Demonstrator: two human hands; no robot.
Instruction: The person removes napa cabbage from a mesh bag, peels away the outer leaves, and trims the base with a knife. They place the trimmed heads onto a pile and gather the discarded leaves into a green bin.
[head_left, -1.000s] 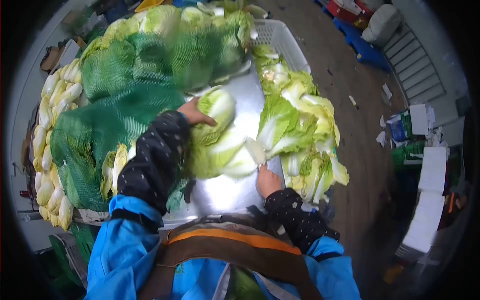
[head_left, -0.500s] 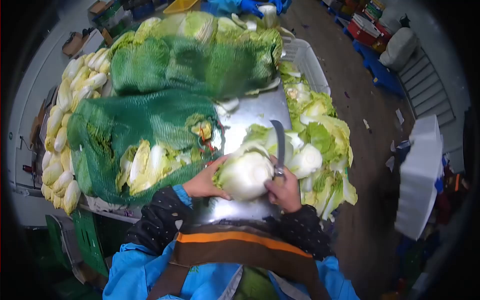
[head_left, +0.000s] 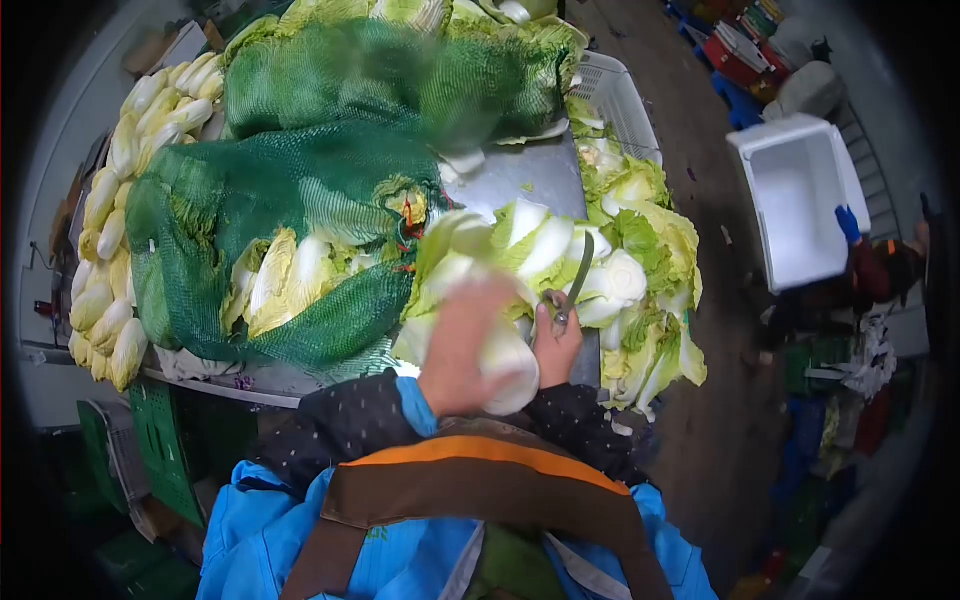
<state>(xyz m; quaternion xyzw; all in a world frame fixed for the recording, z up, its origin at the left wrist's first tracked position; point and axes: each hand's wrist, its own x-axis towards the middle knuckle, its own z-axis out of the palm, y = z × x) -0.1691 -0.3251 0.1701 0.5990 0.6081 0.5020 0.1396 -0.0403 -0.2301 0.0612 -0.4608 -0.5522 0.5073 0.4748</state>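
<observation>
A curved knife (head_left: 581, 268) points upward from my right hand (head_left: 558, 345), whose fingers are wrapped round its handle. My left hand (head_left: 462, 345) is smeared by motion and lies over a napa cabbage (head_left: 512, 372); its fingers are too blurred to read. The white base of that cabbage shows between my two hands, near my apron. Loose cabbage leaves (head_left: 540, 238) lie just beyond my hands on the metal table (head_left: 510, 178). Right of the knife sits another cabbage with its cut white base (head_left: 624, 278) facing me.
Green mesh sacks of cabbages (head_left: 290, 200) fill the table's left and far side. Pale trimmed cabbages (head_left: 112, 230) are stacked at the left edge. Leaves (head_left: 655, 340) pile along the right edge, near a white basket (head_left: 615, 105). On the right, a blue-gloved person holds a white box (head_left: 800, 200).
My left hand has moved from the cabbage's left side to over it, and the cabbage is lower and nearer me. Leaves now lie spread beyond my hands. The white box has turned and shifted.
</observation>
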